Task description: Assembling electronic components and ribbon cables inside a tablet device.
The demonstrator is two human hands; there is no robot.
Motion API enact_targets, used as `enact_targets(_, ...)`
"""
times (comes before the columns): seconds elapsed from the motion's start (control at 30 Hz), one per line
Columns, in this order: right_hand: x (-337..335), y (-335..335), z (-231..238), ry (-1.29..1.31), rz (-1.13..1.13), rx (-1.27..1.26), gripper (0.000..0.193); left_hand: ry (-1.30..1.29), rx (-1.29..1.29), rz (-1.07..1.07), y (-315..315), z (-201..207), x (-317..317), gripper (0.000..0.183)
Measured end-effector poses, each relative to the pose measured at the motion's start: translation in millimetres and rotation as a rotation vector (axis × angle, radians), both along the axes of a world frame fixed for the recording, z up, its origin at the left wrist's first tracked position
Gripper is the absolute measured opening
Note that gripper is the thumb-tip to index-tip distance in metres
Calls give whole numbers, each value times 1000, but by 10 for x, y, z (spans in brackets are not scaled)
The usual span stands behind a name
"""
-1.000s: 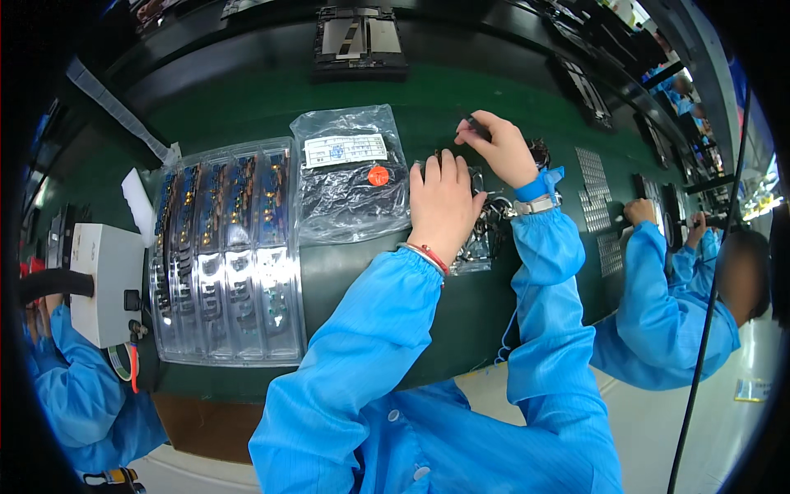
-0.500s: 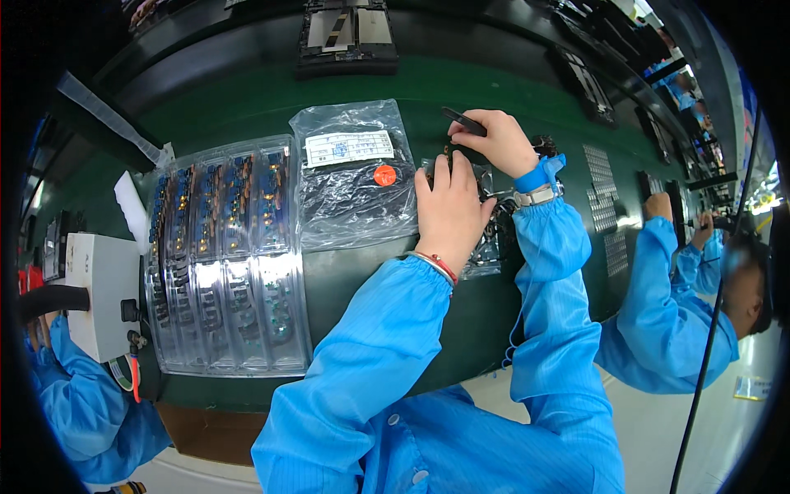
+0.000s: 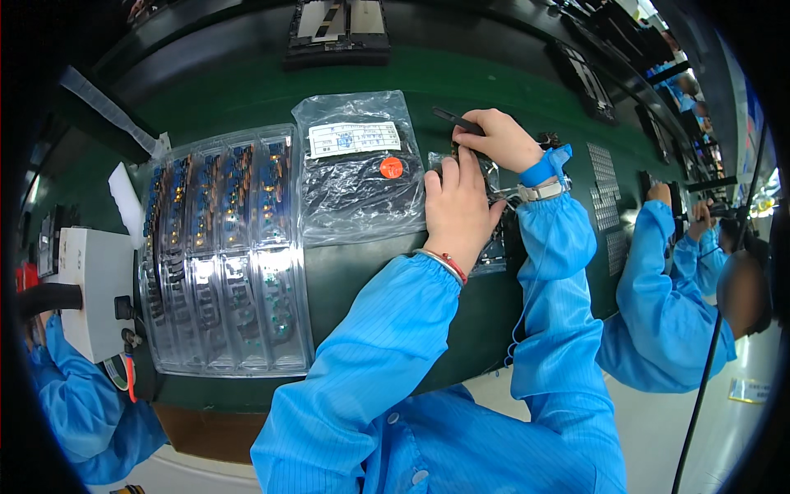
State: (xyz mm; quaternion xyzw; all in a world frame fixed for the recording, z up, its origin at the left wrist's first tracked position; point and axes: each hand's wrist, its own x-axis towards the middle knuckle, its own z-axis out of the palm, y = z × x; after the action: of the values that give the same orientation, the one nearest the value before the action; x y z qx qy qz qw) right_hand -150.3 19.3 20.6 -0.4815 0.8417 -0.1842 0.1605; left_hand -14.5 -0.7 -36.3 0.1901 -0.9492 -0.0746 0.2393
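My right hand [image 3: 504, 138] is closed round slim black tweezers [image 3: 457, 121], whose back end sticks out to the upper left; the tips are hidden under my fingers. Close below it, my left hand [image 3: 461, 206] reaches forward, fingers stretched out and thumb apart. Its fingertips rest by a small dark part with coppery spots [image 3: 454, 150], mostly covered by both hands. Under and beside my left hand lies a clear bag of small black parts [image 3: 494, 257]. A large clear plastic bag [image 3: 362, 193] with black contents, a white label and a round orange sticker lies to the left.
Clear trays [image 3: 226, 321] with several rows of small blue and copper flex parts stand at the left, beside a white box [image 3: 97, 292] with cables. A black fixture [image 3: 339, 49] sits at the back. Small silvery pieces [image 3: 605, 185] lie to the right, near a co-worker's sleeve [image 3: 650, 276].
The view has shifted slightly. Both hands stay together at the same spot, and the tweezers remain in my right hand, now lying a bit flatter.
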Motion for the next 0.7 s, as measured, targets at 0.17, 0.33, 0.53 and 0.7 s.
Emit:
enact_targets(0.17,-25,4,-10,-26,28,14,19,-6,-9,2,-1,3,3,73)
enact_targets(0.33,-40,18,-33,-35,53,-5,19,-25,-13,1,3,15,-6,69)
enact_targets(0.53,-4,-22,-26,5,13,4,18,-9,-30,7,-7,9,-5,67)
enact_targets(0.7,-2,3,-8,-19,-6,-9,18,-6,-32,2,3,6,1,67)
